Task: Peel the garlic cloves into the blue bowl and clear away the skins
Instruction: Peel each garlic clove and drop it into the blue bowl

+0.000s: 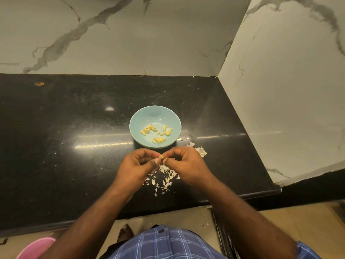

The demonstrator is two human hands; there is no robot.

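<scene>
The blue bowl [138, 118] stands on the black counter with several peeled yellow garlic cloves [158, 134] in it. Just in front of the bowl, my left hand [139, 165] and my right hand [183, 163] meet, both pinching one small garlic clove [161, 157] between thumbs and fingertips. Loose white garlic skins [164, 177] lie scattered on the counter under and between my hands. More skins [199, 150] lie to the right of the bowl, partly behind my right hand.
The black counter [74, 137] ends at a marble wall behind and a marble side wall [289, 90] on the right. Its front edge runs below my forearms. A pink object [35, 247] sits at the lower left, on the floor side.
</scene>
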